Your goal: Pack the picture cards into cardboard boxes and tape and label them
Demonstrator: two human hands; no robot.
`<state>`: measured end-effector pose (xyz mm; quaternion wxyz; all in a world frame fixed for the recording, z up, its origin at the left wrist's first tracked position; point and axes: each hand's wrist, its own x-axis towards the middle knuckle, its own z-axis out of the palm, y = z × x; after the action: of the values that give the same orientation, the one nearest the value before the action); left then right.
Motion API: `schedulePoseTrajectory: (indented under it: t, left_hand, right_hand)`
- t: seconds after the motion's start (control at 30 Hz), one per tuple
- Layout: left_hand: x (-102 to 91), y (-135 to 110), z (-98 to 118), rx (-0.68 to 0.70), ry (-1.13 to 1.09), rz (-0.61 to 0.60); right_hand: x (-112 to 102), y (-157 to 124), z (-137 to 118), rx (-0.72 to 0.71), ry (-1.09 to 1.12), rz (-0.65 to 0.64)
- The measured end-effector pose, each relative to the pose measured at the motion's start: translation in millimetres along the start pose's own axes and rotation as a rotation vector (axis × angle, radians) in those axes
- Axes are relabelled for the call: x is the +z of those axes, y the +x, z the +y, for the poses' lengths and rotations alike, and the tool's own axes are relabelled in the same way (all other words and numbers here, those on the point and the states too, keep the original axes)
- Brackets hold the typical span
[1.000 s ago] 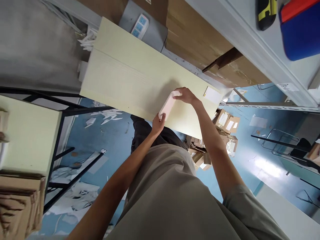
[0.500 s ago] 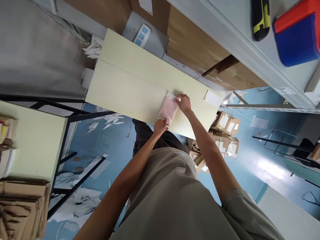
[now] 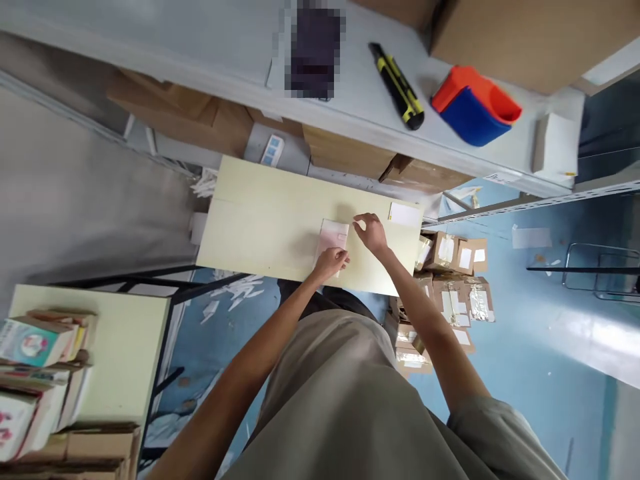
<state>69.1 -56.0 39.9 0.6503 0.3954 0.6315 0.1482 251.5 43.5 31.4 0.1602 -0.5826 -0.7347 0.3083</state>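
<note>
A flat pink packet (image 3: 330, 237) with a white band at its far end lies on the pale yellow tabletop (image 3: 265, 220). My left hand (image 3: 331, 262) reaches across the near part of the packet, its fingers pressed together at the right edge. Just right of the packet's far end, my right hand (image 3: 371, 233) is lifted off it, thumb and forefinger drawn into a pinch. A small pale bit shows at those fingertips, too small to name. To the right on the tabletop rests a white card or pad (image 3: 405, 214).
A grey shelf (image 3: 225, 67) above the table's far side carries a yellow-and-black utility knife (image 3: 399, 87) and a red-and-blue plastic object (image 3: 475, 107). Taped cardboard boxes (image 3: 450, 300) stand on the floor at right. Books (image 3: 37, 343) are on a second table at left.
My right hand has come away from the packet's far end. The left hand has moved farther over the packet. The view has tilted up, showing more shelf.
</note>
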Motion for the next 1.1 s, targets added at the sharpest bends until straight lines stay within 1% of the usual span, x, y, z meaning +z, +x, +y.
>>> schedulePoseTrajectory:
  t: [0.1,0.2,0.33,0.4,0.47,0.5,0.57,0.63,0.7,0.77,0.87,0.93,1.0,1.07,1.1]
  left_hand:
    - [-17.6,18,52,0.28,0.013,0.092]
    - [-37.5,33,114,0.515,0.02,0.172]
    - [-65.8,41,203,0.77,0.055,0.262]
    - [-79.7,42,243,0.887,0.079,0.308]
    - [-92.1,43,276,0.976,0.081,0.341]
    - [-97.3,44,289,1.012,0.076,0.351]
    - [-105.7,48,310,1.064,0.065,0.364]
    - [-111.2,52,323,1.092,0.061,0.367]
    - [-114.8,54,330,1.102,0.054,0.368]
    - [-117.6,54,332,1.105,0.037,0.377]
    - [-121.3,52,329,1.116,0.022,0.396]
    - [-122.5,52,324,1.126,0.031,0.407]
    - [-121.5,53,314,1.131,0.037,0.429]
    - [-118.5,55,296,1.12,0.036,0.457]
    - [-116.5,56,282,1.106,0.036,0.465]
  right_hand:
    - [-33,3,-17,-0.042,0.016,0.104]
    - [-75,18,-40,-0.115,0.04,0.223]
    - [-139,54,-74,-0.225,0.031,0.342]
    - [-169,77,-89,-0.253,0.011,0.392]
    - [-192,102,-100,-0.275,-0.013,0.427]
    - [-200,114,-104,-0.283,-0.029,0.439]
    - [-210,138,-107,-0.29,-0.068,0.454]
    - [-212,159,-107,-0.287,-0.104,0.452]
    - [-210,175,-106,-0.262,-0.126,0.441]
    - [-207,186,-104,-0.22,-0.14,0.429]
    - [-203,191,-106,-0.163,-0.167,0.4]
    - [-202,188,-110,-0.135,-0.192,0.38]
    - [-199,180,-112,-0.115,-0.202,0.389]
    - [-194,167,-111,-0.118,-0.188,0.421]
    - [-190,158,-110,-0.133,-0.176,0.436]
